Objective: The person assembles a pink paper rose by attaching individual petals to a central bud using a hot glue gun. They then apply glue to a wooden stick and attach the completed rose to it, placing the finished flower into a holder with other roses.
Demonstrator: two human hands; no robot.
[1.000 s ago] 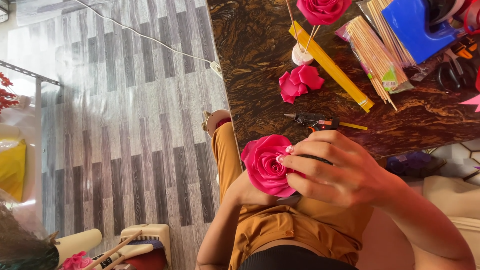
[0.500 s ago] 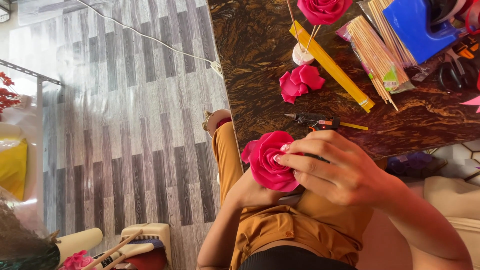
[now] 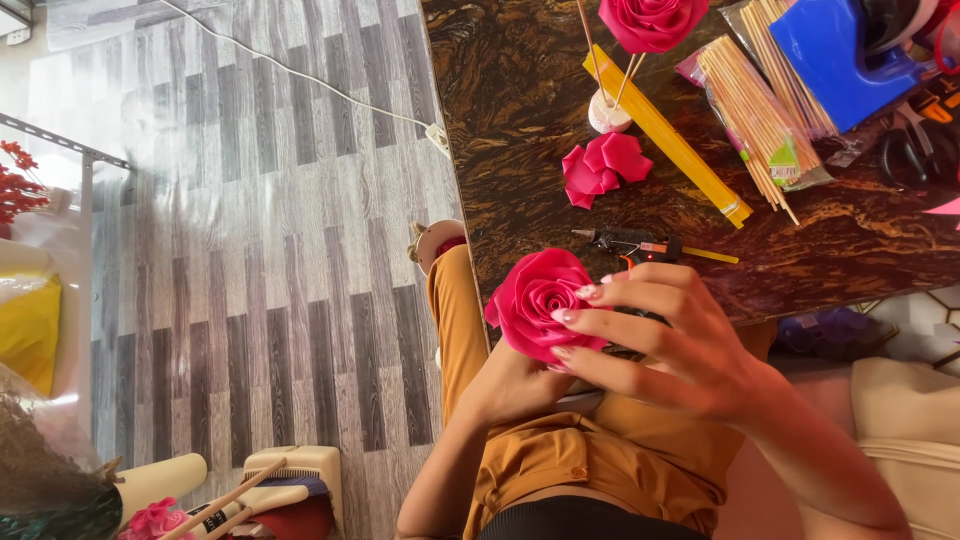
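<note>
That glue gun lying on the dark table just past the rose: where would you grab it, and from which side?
Probably by the black body of the glue gun, coming from above, since it lies flat on the table. Keep off the nozzle tip that points toward the floor side. The yellow glue stick juts out the opposite end. Both the right hand and left hand are busy with the pink rose.

Around the glue gun on the dark table: loose pink petals just above, yellow strip and skewer bundle upper right.
</note>
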